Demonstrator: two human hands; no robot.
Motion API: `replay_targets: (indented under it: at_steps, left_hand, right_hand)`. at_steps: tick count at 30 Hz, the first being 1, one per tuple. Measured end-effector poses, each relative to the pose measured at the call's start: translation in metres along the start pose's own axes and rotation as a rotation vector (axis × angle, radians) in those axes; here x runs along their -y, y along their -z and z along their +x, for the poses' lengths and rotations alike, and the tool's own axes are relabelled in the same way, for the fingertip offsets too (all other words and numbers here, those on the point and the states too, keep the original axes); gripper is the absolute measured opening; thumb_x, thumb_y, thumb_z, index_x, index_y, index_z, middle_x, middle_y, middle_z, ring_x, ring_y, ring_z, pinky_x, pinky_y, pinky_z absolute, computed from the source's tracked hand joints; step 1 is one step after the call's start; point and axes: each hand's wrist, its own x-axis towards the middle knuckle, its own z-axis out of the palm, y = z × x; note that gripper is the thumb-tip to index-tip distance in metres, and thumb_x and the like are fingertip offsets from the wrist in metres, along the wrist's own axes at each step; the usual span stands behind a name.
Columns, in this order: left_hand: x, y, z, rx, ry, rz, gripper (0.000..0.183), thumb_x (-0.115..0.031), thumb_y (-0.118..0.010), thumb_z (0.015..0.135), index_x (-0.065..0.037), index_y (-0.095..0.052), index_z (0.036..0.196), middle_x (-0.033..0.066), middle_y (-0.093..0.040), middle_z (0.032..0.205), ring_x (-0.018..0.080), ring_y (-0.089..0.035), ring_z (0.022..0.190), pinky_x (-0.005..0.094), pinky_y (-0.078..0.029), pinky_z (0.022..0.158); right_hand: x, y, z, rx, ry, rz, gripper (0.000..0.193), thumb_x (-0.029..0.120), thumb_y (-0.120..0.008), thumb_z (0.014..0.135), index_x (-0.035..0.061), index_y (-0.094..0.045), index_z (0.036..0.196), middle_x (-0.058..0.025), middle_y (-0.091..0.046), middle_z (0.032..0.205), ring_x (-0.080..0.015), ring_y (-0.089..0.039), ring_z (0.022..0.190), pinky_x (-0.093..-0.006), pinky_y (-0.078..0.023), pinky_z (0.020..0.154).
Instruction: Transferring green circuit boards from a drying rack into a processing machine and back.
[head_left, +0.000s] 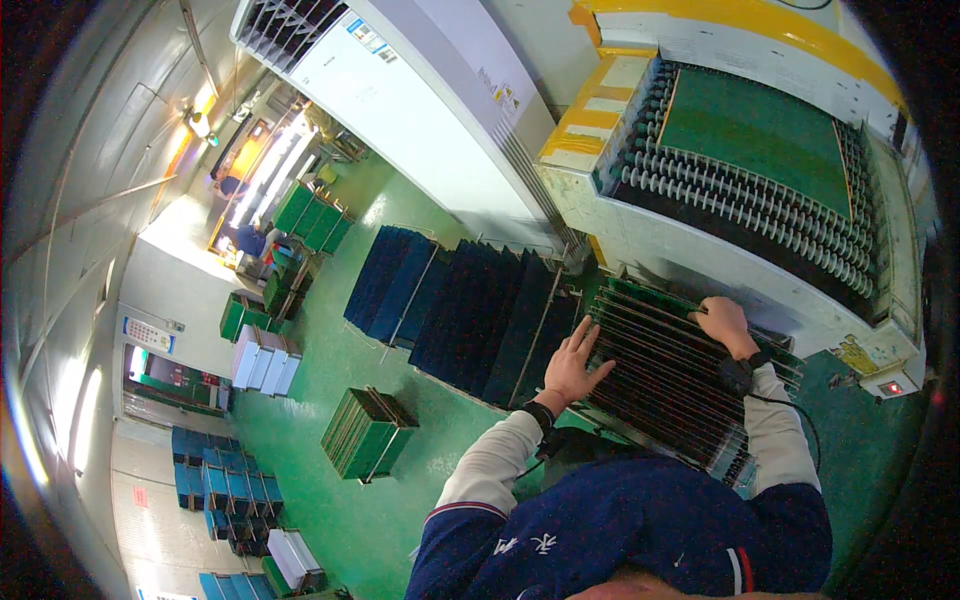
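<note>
A rack of thin upright panels [655,375], set in close rows, stands right in front of me. My left hand [573,368] is at the rack's left side, fingers spread and thumb apart, holding nothing. Toward the far right of the rack, my right hand [726,325] has its fingers curled together at the edge of a green panel [648,297]; its fingertips are partly hidden. Beyond the rack, a larger green panel [757,130] lies flat on the rows of white rollers [745,205] of a machine.
The roller machine's pale housing [720,255] rises just behind the rack. Dark blue panels [470,315] in racks stand to the left. A small rack of green boards [368,435] sits on the green floor [330,380]. A tall white cabinet [400,95] stands farther back.
</note>
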Motion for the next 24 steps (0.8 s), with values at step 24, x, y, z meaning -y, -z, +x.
replay_targets:
  at_steps: [24]
  left_hand:
    - [0.0031,-0.0042,0.0004,-0.019,-0.007,-0.031,0.084,-0.053,-0.071,0.093,-0.007,-0.044,0.158,0.0104,-0.031,0.171,0.0399,-0.056,0.132,0.0468,-0.05,0.109]
  right_hand:
    - [-0.0021,-0.0024,-0.0004,-0.025,0.006,0.019,0.043,0.048,-0.075,0.089,0.0066,-0.079,0.101,-0.0198,-0.076,0.099,-0.0416,-0.072,0.096,-0.0515,-0.056,0.085]
